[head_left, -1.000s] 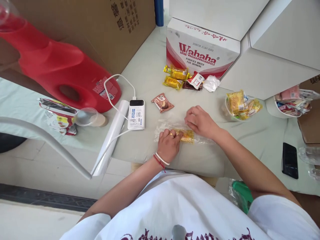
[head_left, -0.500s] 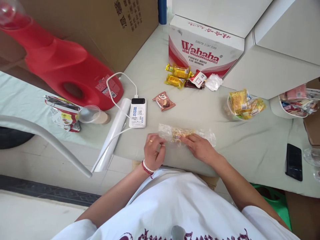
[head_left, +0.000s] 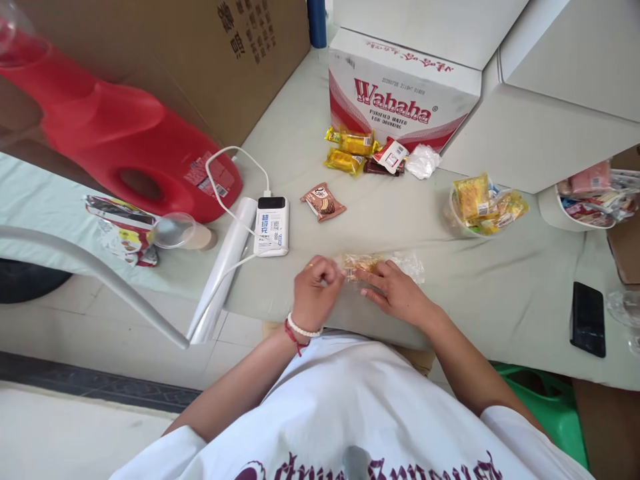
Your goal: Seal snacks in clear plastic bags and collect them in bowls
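A yellow snack packet (head_left: 361, 267) lies wrapped in clear plastic film (head_left: 411, 265) near the table's front edge. My left hand (head_left: 317, 290) is closed at the left end of the film, fingers curled and slightly blurred, with that end mostly hidden by them. From the right, my right hand (head_left: 397, 290) reaches over the packet. Its index finger is stretched across the yellow part and its thumb is spread apart below, while the other fingers rest on the film. A brown snack packet (head_left: 324, 202) lies farther back, touched by neither hand.
On the left are a power bank (head_left: 271, 227) with a white cable, a white roll (head_left: 227, 267), a plastic cup (head_left: 175, 231) and a red jug (head_left: 125, 153). Snacks lie before the Wahaha box (head_left: 400, 100). Right stand a bowl of snacks (head_left: 457, 217) and a phone (head_left: 588, 320).
My left hand has moved up and right and closed on the film's left end, which was spread flat before. The right thumb has come away from the packet; the view shifted slightly.
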`<state>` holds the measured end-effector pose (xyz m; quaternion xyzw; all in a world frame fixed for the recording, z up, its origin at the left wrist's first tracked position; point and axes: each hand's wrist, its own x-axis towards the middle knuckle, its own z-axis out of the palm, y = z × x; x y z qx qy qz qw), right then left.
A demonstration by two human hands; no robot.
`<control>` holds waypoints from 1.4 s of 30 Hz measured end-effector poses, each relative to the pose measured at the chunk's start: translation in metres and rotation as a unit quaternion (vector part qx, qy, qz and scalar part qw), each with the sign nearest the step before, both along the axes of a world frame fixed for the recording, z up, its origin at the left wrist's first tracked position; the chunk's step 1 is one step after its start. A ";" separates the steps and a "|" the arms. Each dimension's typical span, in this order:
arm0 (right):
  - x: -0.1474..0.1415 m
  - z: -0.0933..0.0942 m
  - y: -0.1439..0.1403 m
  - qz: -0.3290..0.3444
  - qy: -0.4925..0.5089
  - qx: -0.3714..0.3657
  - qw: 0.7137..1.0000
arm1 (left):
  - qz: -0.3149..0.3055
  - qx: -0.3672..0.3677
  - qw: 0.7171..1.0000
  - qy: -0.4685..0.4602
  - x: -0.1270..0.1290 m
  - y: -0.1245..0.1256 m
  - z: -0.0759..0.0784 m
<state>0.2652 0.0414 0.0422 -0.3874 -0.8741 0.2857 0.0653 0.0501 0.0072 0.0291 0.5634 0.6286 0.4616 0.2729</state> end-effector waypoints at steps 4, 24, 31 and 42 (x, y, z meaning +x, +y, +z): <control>0.006 -0.006 -0.002 0.008 0.070 -0.006 0.998 | -0.146 0.027 0.987 0.066 0.028 0.007 0.003; -0.008 0.011 0.006 -0.213 0.122 0.002 0.969 | -0.015 -0.081 0.967 0.243 0.037 0.024 -0.031; -0.047 0.000 -0.003 -0.165 0.151 0.003 0.975 | -0.074 -0.062 0.994 0.044 0.022 0.014 -0.012; 0.023 0.016 -0.017 -0.332 0.172 0.013 0.928 | -0.264 -0.038 0.943 -0.200 0.032 -0.016 0.026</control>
